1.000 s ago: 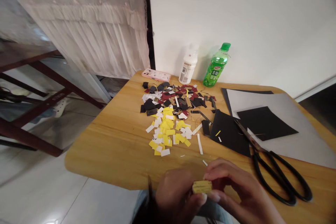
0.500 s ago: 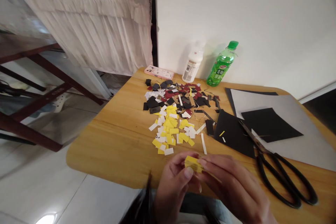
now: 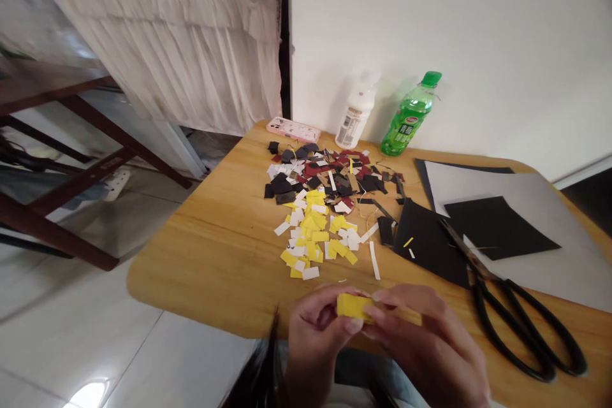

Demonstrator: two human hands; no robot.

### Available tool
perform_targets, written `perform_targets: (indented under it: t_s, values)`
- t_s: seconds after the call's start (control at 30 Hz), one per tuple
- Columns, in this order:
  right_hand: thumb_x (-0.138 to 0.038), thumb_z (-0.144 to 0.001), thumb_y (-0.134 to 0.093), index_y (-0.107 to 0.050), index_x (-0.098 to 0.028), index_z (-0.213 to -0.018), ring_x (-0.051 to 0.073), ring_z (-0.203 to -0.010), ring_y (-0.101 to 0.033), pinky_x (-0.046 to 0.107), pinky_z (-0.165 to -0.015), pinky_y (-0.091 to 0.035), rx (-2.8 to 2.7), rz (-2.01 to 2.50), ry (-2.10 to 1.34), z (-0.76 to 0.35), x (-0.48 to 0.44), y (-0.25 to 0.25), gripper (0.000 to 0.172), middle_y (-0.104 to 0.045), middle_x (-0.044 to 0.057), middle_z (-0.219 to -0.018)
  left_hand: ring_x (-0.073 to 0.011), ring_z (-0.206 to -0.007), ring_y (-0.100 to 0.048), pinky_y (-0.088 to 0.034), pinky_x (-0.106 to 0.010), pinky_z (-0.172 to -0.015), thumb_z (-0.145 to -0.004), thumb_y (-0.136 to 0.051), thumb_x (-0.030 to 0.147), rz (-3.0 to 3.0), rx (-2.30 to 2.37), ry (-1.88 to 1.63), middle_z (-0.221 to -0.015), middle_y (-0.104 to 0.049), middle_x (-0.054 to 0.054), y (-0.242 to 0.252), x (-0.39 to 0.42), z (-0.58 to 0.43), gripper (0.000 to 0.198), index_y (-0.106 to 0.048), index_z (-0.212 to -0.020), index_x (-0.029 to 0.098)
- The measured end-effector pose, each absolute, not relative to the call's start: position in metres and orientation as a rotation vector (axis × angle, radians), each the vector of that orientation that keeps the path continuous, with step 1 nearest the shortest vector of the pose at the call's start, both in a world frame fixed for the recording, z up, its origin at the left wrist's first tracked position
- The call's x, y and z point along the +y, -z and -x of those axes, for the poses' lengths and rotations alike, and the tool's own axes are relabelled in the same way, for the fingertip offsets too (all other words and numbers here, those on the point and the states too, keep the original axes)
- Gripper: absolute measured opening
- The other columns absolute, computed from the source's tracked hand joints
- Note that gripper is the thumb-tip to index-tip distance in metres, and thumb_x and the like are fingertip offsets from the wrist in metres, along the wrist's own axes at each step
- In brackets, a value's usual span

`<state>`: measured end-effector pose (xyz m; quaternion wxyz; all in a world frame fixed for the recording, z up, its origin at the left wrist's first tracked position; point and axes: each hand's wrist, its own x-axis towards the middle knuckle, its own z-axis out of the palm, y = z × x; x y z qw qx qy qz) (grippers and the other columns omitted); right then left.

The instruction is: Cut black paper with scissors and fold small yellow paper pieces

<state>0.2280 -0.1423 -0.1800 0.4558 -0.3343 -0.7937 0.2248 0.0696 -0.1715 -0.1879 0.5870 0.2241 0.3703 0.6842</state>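
The left hand [image 3: 315,338] and right hand [image 3: 421,338] pinch a small block of yellow paper [image 3: 354,307] between their fingertips, keeping it lifted above the wooden table [image 3: 210,248], clear of the scissors [image 3: 463,252] and the heap of paper scraps [image 3: 313,223] beyond.

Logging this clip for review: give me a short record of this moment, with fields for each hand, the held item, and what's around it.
left hand: pinching a small folded yellow paper
right hand: pinching the same paper from the other side
nearby: pile of cut paper scraps in yellow, white, black and red; black-handled scissors
surface: wooden table
further back: green drink bottle; white bottle; phone in a pink case
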Motion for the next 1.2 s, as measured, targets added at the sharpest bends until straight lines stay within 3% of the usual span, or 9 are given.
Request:
perform_targets:
  t_s: [0.13,0.27,0.47,0.6,0.77,0.87,0.97,1.1,1.2]
  values:
    - [-0.034,-0.093,-0.067,-0.069,-0.03,-0.113,0.021,-0.095,-0.07,0.028,-0.075,-0.061,-1.711,0.853,-0.864,-0.214,-0.146,0.169,0.021,-0.068,0.008,-0.113,-0.0212,-0.073,-0.072,-0.058,-0.025,-0.068,-0.067,-0.088,0.026,-0.892,1.039,-1.673,-0.078,-0.08,-0.006,0.182,-0.17,-0.06,0.015,-0.085,-0.082,0.025]
    - [-0.057,-0.09,-0.064,-0.066,-0.028,-0.112,0.017,-0.071,-0.071,0.027,-0.066,-0.06,-1.27,1.101,-1.639,-0.206,-0.152,0.154,0.036,-0.073,0.005,-0.106,-0.0223,-0.074,-0.074,-0.059,-0.027,-0.07,-0.071,-0.086,0.021,-1.149,1.106,-1.642,-0.08,-0.081,-0.004,0.178,-0.172,-0.053,0.02,-0.084,-0.088,0.031]
    - [-0.055,-0.078,-0.079,-0.063,-0.024,-0.095,0.017,-0.079,-0.067,0.028,-0.073,-0.055,-1.038,1.045,-1.983,-0.21,-0.149,0.148,0.039,-0.068,0.002,-0.089,-0.0219,-0.087,-0.075,-0.055,-0.032,-0.083,-0.079,-0.076,0.004,-1.528,1.034,-1.634,-0.104,-0.081,0.002,0.183,-0.18,-0.048,0.056,-0.072,-0.119,0.042]
    - [-0.052,-0.072,-0.085,-0.056,-0.022,-0.086,0.012,-0.07,-0.06,0.023,-0.067,-0.049,-0.908,0.935,-2.125,-0.208,-0.149,0.153,0.044,-0.06,-0.003,-0.079,-0.0212,-0.087,-0.076,-0.047,-0.035,-0.101,-0.075,-0.078,0.001,-1.517,0.975,-1.62,-0.101,-0.082,-0.001,0.184,-0.179,-0.045,0.058,-0.074,-0.116,0.041]
    - [-0.045,-0.069,-0.089,-0.052,-0.022,-0.082,0.009,-0.067,-0.052,0.019,-0.063,-0.042,-0.81,0.844,-2.148,-0.204,-0.152,0.153,0.045,-0.053,-0.005,-0.074,-0.0201,-0.084,-0.075,-0.053,-0.029,-0.089,-0.068,-0.086,0.005,-1.394,0.836,-1.604,-0.094,-0.082,-0.001,0.18,-0.174,-0.047,0.051,-0.079,-0.105,0.039]
    - [-0.047,-0.07,-0.087,-0.054,-0.023,-0.082,0.011,-0.07,-0.055,0.021,-0.065,-0.045,-0.893,0.879,-2.104,-0.197,-0.153,0.153,0.043,-0.057,-0.003,-0.081,-0.0195,-0.109,-0.07,-0.051,-0.027,-0.095,-0.088,-0.072,0.028,-0.888,0.67,-1.738,-0.116,-0.078,-0.001,0.178,-0.171,-0.056,0.022,-0.079,-0.107,0.036]
    - [-0.048,-0.077,-0.082,-0.058,-0.023,-0.085,0.013,-0.073,-0.059,0.022,-0.066,-0.048,-1.103,0.988,-1.969,-0.188,-0.152,0.158,0.035,-0.062,-0.002,-0.085,-0.0269,-0.127,-0.06,-0.044,-0.038,-0.108,-0.087,-0.055,0.068,-0.327,0.371,-1.57,-0.132,-0.069,-0.009,0.176,-0.163,-0.063,0.057,-0.073,-0.122,0.026]
    - [-0.041,-0.089,-0.069,-0.066,-0.023,-0.093,0.016,-0.075,-0.064,0.025,-0.065,-0.051,-1.563,1.149,-1.593,-0.179,-0.148,0.167,0.019,-0.069,0.002,-0.085,-0.0265,-0.123,-0.063,-0.035,-0.041,-0.115,-0.095,-0.044,0.06,0.068,0.359,-1.532,-0.121,-0.074,-0.014,0.177,-0.152,-0.064,0.055,-0.079,-0.105,0.018]
    - [-0.03,-0.089,-0.066,-0.069,-0.023,-0.091,0.017,-0.078,-0.065,0.025,-0.065,-0.051,-1.771,1.168,-1.286,-0.176,-0.148,0.171,0.008,-0.068,0.004,-0.091,-0.0249,-0.114,-0.069,-0.041,-0.04,-0.111,-0.101,-0.03,0.05,0.223,0.381,-1.519,-0.113,-0.077,-0.015,0.181,-0.149,-0.062,0.062,-0.08,-0.094,0.015]
